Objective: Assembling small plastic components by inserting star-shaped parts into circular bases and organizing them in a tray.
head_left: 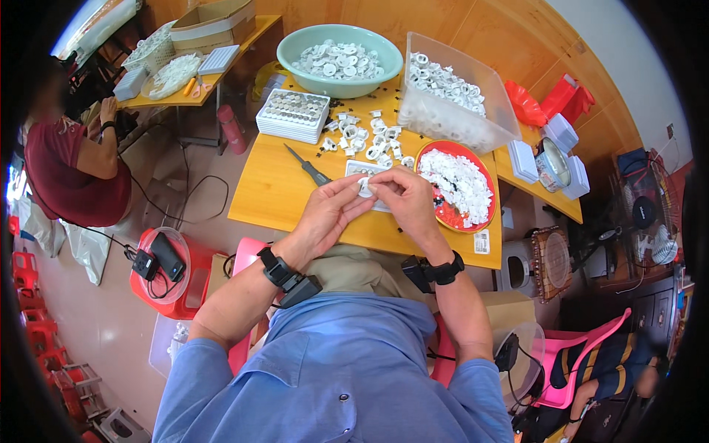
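Left hand (pixel 325 212) and right hand (pixel 408 201) close together, both pinching one white round plastic part (pixel 365 187) between them, dark-handled pointed tool (pixel 314 173) at ten o'clock from it, red plate (pixel 449 218) of white pieces (pixel 459 176) at three, pale-green basin (pixel 340 88) at twelve.

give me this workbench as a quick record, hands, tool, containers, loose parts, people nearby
left hand: holding small white part
right hand: pinching the same part
tool: dark handle, slim shaft, just beyond left hand
containers: green basin, clear bin, red tray, all holding white pieces
loose parts: scattered beyond the hands
people nearby: one at far left, one at lower right
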Demonstrator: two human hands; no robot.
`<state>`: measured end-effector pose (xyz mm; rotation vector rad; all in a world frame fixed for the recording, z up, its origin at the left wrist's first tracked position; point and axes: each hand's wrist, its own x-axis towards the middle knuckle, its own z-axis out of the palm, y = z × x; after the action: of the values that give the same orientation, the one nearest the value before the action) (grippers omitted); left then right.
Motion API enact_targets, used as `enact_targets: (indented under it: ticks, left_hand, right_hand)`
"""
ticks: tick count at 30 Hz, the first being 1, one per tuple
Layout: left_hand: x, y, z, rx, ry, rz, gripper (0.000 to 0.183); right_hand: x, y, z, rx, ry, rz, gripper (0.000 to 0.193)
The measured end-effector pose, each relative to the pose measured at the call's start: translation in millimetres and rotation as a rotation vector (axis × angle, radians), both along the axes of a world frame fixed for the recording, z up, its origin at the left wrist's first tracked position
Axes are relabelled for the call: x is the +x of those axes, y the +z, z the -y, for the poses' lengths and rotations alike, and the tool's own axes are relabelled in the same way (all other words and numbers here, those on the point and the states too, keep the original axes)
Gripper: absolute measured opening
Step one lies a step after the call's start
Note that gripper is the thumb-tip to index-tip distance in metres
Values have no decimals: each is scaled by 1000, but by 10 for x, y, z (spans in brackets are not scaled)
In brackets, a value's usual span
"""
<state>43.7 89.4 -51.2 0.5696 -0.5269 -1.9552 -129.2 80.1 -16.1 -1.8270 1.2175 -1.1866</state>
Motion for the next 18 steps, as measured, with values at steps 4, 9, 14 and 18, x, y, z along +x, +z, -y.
enact_targets:
  ticks: [4,9,14,18]
  left_hand:
    - [-5,-16,0,1,4,2,30]
    - [-11,-15,-6,2,6,16,29]
    - [-40,-18,-8,-96,58,176,27]
    - [-63,-9,-15,-227,99,339,24]
  right_hand:
    - [14,-24,-1,-5,2,15,9]
    - [-8,-6,4,-14,0,-87,9]
    - [26,-50,7,-17,-31,-70,12]
    - [-73,-91,58,205,72,84,17]
